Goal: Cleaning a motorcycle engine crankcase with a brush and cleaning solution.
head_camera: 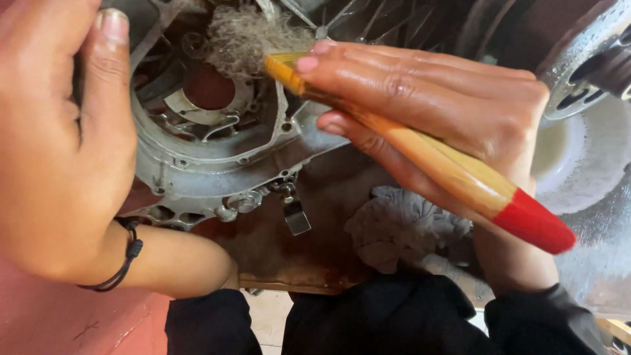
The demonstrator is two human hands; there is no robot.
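Brushing step in hand, by the look of it: right hand (pixel 427 112) clamped around wooden-handled paintbrush with red-dipped end (pixel 420 151), fingers (pixel 368 72) pinching the handle near the ferrule, frayed pale bristles (pixel 246 36) pressed into the round recess of the grey cast-aluminium engine cover (pixel 217 141). Red handle tip angled back toward the lower right, clear of the casting. Left hand (pixel 59 138) curled shut over the cover's left rim, thumb (pixel 108 72) laid along the edge, apparently steadying the part; black cord bracelet (pixel 125 263) on the wrist. What the palm grips exactly: hidden, cannot tell. Cover sits between both hands, on a stained brown wooden board (pixel 309 250), toward its upper-left corner. Crumpled grey rag (pixel 401 227) near the board's lower-right edge, just under the right wrist. White tub (pixel 578 164) beyond the right edge, contents unclear. Next move likely calls for short strokes around the bolt bosses and ribs, left grip held firm against rocking.
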